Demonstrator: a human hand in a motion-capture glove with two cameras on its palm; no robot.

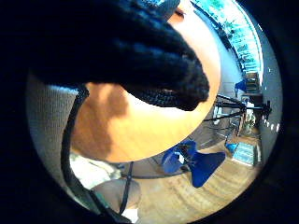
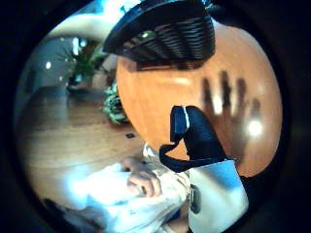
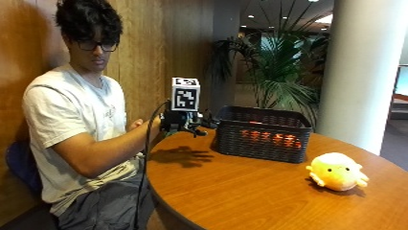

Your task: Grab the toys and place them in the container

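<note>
A yellow plush toy [image 3: 336, 177] lies on the round wooden table [image 3: 255, 196] at its right side, far from my hand. The black slatted basket [image 3: 261, 132] stands at the back middle; something orange shows through its slats. My gloved right hand [image 3: 185, 122] hovers above the table just left of the basket and holds nothing. Its shadow [image 2: 228, 102] on the wood shows spread fingers. The thumb side palm view shows the basket [image 2: 165, 34] close by, and a gloved finger [image 1: 140, 60] crosses the little finger side palm view over the bare tabletop [image 1: 140, 130].
The person sits at the table's left edge with the bare left hand [image 2: 143, 182] on the lap. A white pillar [image 3: 369, 72] and a potted palm [image 3: 280, 62] stand behind the table. Blue chairs [image 1: 196, 163] are on the floor beyond the table's edge.
</note>
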